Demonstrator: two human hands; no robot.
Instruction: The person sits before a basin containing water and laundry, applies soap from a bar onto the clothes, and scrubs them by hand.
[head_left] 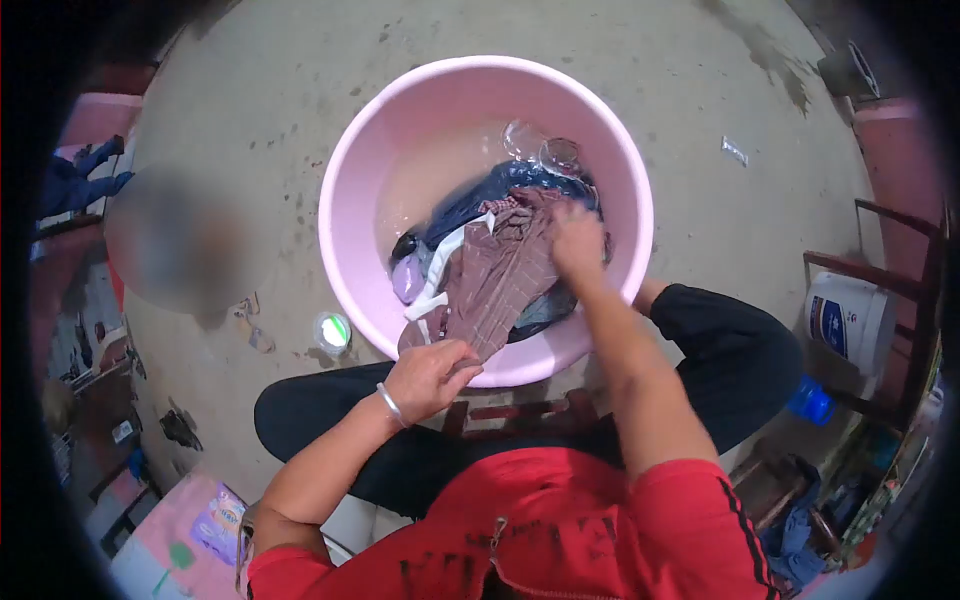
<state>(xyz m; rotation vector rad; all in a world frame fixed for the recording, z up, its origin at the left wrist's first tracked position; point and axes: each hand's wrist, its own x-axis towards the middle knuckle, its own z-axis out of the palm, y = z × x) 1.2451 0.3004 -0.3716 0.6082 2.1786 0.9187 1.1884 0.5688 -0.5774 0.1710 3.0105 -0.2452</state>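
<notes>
A brown shirt (500, 275) with thin lines and white edging is stretched across the near side of a large pink tub (335, 215). My left hand (432, 380), with a silver bangle at the wrist, is closed on the shirt's near end at the rim. Farther in, my right hand (579, 243) is closed on the shirt's right part; it is slightly blurred. Wet dark blue cloth (470, 205) lies beneath and behind the shirt. Cloudy water (415, 185) with a few bubbles fills the tub's far left. A small lilac item (408, 278) sits beside the white edging.
Left of the tub, a small round container (332, 332) stands on the concrete floor (250, 120). A small wrapper (734, 151) lies to the right. A white bucket (848, 318) stands by a dark wooden frame (870, 270). A purple packet (218, 522) is at lower left.
</notes>
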